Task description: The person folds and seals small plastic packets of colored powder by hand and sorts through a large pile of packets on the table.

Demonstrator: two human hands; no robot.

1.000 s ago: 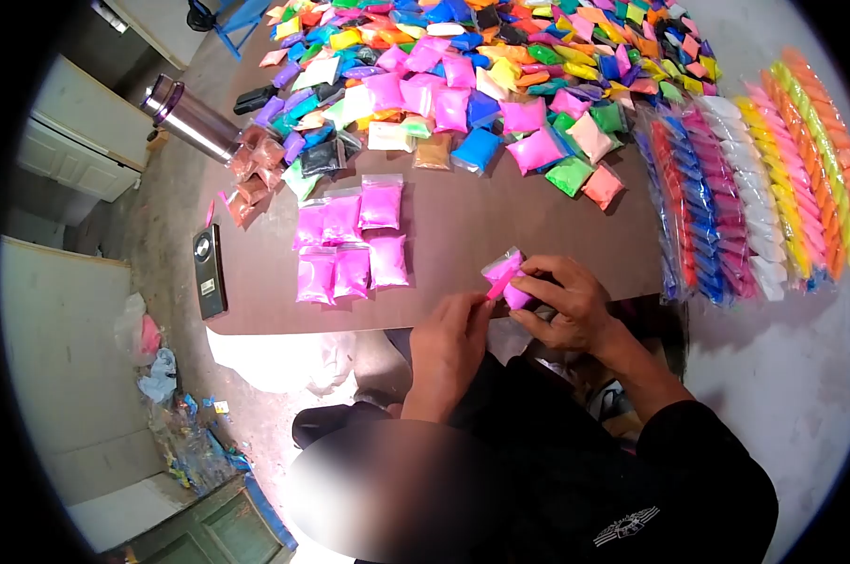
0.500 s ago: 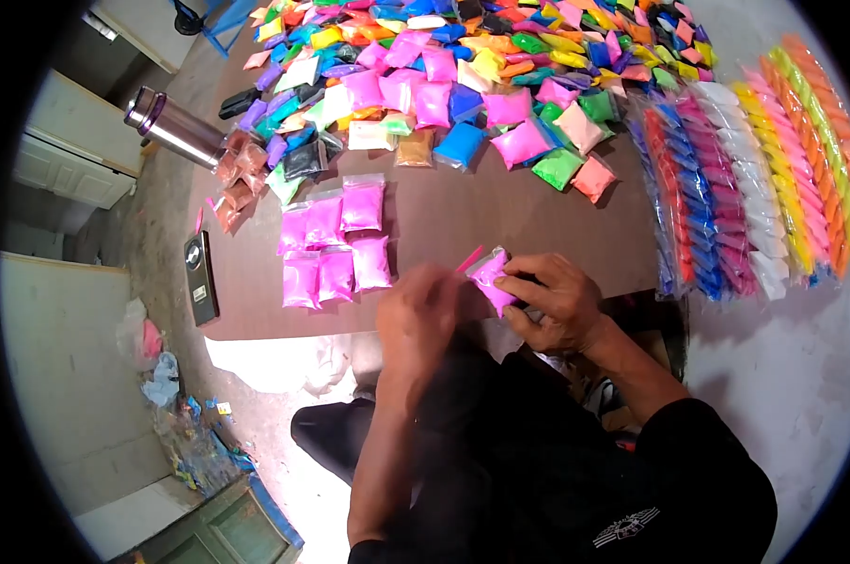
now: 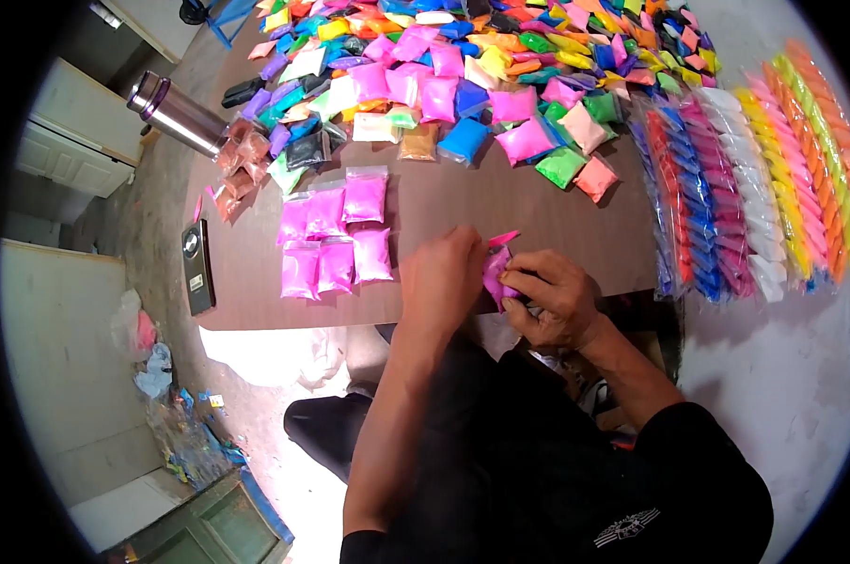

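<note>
The right hand [image 3: 561, 296] is keeping its grip pressed together, pinching the right edge of a small pink packet [image 3: 496, 274] between thumb and fingers near the center of the frame, just above the front edge of the brown table [image 3: 463, 207]. The left hand [image 3: 442, 282] is bending in close on the packet's left side; its fingertips are hiding behind the back of the hand, so I cannot tell whether its grip is closing on anything. A short pink strip [image 3: 505, 239] is sticking out just beside those fingers, above the packet. Left of the hands, six filled pink packets [image 3: 325, 213] are lying in two rows of three. A phone [image 3: 198, 268] is resting near the table's left edge, and in the upper left a metal flask [image 3: 182, 118] is leaning in the view beside some reddish-brown packets [image 3: 252, 148]. A heap of many-colored packets [image 3: 464, 141] is spreading across the top of the frame, while long bundles of twisted-looking colored packs [image 3: 735, 188] are lying side by side at the right.
</note>
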